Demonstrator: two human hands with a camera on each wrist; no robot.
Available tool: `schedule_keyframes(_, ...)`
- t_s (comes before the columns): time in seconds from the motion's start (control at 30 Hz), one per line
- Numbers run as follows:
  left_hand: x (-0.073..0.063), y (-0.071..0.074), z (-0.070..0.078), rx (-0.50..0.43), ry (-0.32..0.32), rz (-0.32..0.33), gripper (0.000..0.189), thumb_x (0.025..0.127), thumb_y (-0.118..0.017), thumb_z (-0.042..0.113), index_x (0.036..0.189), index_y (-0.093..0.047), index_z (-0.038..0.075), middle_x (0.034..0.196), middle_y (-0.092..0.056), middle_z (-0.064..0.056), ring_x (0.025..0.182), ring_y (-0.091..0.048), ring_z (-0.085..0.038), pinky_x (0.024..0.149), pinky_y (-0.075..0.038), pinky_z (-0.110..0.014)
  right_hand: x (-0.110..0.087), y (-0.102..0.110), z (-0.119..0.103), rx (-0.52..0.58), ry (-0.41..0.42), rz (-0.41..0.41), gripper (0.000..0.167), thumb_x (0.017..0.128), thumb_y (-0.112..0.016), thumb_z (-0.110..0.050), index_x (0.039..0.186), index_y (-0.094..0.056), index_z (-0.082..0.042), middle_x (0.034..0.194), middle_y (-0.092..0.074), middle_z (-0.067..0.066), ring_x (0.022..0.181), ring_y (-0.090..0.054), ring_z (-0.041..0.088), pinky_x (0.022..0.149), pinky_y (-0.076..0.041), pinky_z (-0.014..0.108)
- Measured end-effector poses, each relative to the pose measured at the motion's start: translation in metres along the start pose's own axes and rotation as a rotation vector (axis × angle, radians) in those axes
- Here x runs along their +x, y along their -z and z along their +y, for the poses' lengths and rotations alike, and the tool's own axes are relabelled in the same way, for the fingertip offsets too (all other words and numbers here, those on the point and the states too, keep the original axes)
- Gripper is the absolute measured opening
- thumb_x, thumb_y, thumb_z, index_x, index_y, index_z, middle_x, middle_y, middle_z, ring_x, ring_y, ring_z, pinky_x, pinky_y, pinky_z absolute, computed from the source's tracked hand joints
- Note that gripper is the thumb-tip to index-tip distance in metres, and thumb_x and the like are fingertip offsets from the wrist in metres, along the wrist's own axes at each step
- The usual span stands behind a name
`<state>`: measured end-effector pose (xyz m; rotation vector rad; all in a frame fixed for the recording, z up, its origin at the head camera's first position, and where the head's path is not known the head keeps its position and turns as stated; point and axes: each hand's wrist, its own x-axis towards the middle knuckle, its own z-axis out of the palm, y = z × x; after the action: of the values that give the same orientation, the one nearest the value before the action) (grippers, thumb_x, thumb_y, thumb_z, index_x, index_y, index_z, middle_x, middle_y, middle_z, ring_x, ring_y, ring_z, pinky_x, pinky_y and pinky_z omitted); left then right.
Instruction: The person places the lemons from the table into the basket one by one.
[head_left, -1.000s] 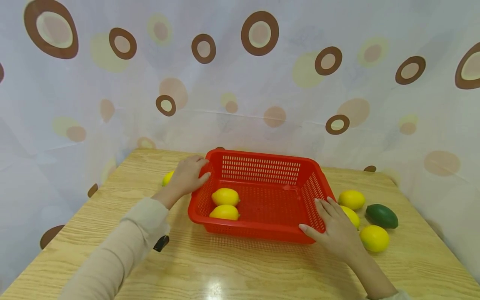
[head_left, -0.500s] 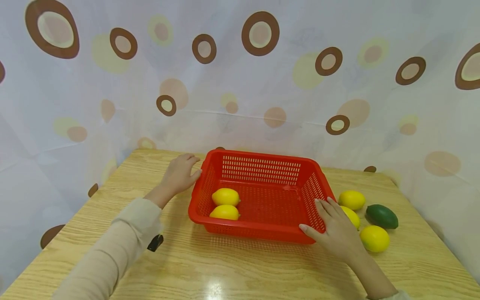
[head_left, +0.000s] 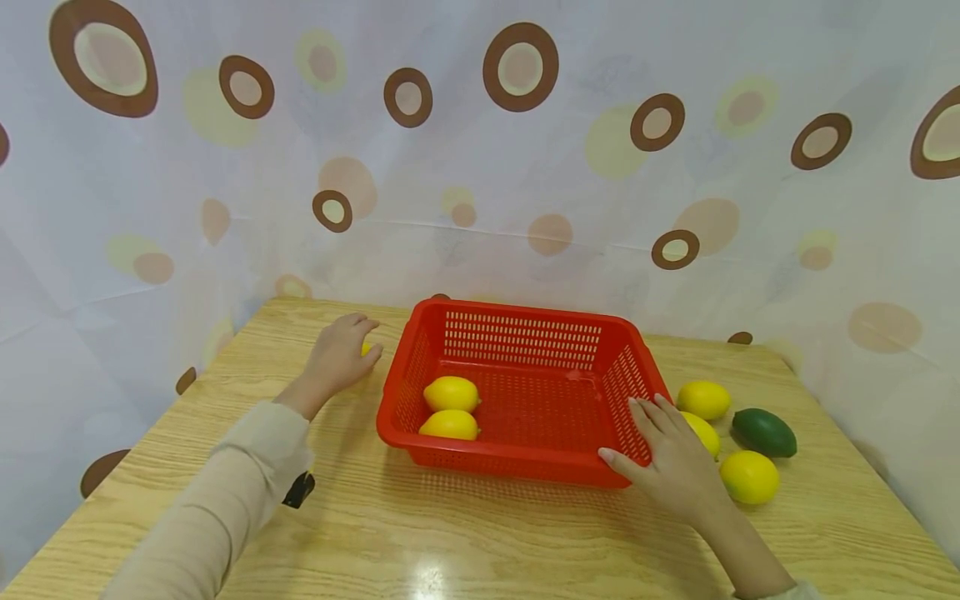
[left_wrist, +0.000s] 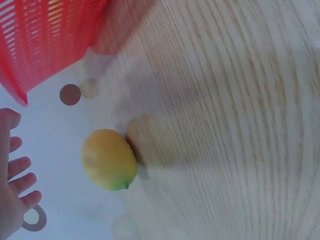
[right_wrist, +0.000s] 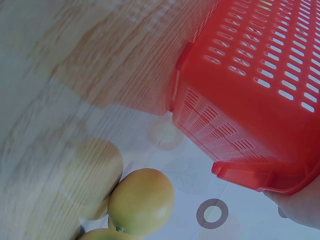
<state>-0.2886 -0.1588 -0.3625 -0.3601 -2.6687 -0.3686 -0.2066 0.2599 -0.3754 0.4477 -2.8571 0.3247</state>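
Note:
My left hand [head_left: 339, 354] hovers left of the basket with its fingers spread. A lemon [left_wrist: 109, 160] lies on the table below it; only a sliver shows past the thumb in the head view. In the left wrist view, the fingers [left_wrist: 20, 186] are apart from that lemon. A red plastic basket [head_left: 525, 462] with slotted walls stands mid-table. My right hand [head_left: 671, 462] holds its right rim, fingers over the edge and thumb at the front corner. Two lemons, a rear one [head_left: 452, 393] and a front one [head_left: 448, 425], sit inside at the left.
Right of the basket lie a rear lemon [head_left: 705, 400], one partly hidden by my right hand [head_left: 703, 435], a nearer lemon [head_left: 750, 477] and a dark green fruit [head_left: 765, 433]. A patterned cloth [head_left: 465, 150] hangs behind the wooden table [head_left: 480, 550].
My left hand has left the basket's left rim and moved left over the lemon, spreading around it from above. The right hand and the basket stay where they were.

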Motion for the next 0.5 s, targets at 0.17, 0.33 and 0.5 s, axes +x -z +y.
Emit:
schedule_keyframes(0.17,-0.004,0.001,-0.005,0.008,0.010,-0.025,0.039,0.088,-0.055,0.016,0.120,-0.056,-0.007,0.122,-0.056,-0.026,0.115,-0.050,-0.042,0.096,-0.042,-0.053,0.000,0.000,0.000,0.000,0.001,0.000,0.085,0.085,-0.051,-0.060,0.139,-0.037,0.004,0.141,-0.039,0.027,0.134,-0.027,0.044,0.106,-0.025,0.061)
schedule_keyframes(0.33,-0.007,-0.001,-0.009,0.028,0.017,-0.042,0.039,0.088,-0.055,0.015,0.119,-0.054,-0.008,0.122,-0.054,-0.028,0.115,-0.050,-0.043,0.095,-0.043,-0.054,0.000,0.000,0.000,0.001,0.002,0.004,0.084,0.085,-0.051,-0.059,0.139,-0.038,0.003,0.141,-0.040,0.027,0.134,-0.027,0.044,0.106,-0.025,0.062)
schedule_keyframes(0.5,-0.010,-0.003,-0.013,0.041,0.033,-0.058,0.042,0.088,-0.055,0.016,0.121,-0.052,-0.009,0.124,-0.053,-0.028,0.114,-0.050,-0.044,0.094,-0.043,-0.054,0.000,0.000,0.000,0.002,0.002,0.004,0.084,0.085,-0.052,-0.059,0.139,-0.038,0.003,0.140,-0.040,0.028,0.134,-0.027,0.044,0.106,-0.025,0.062)
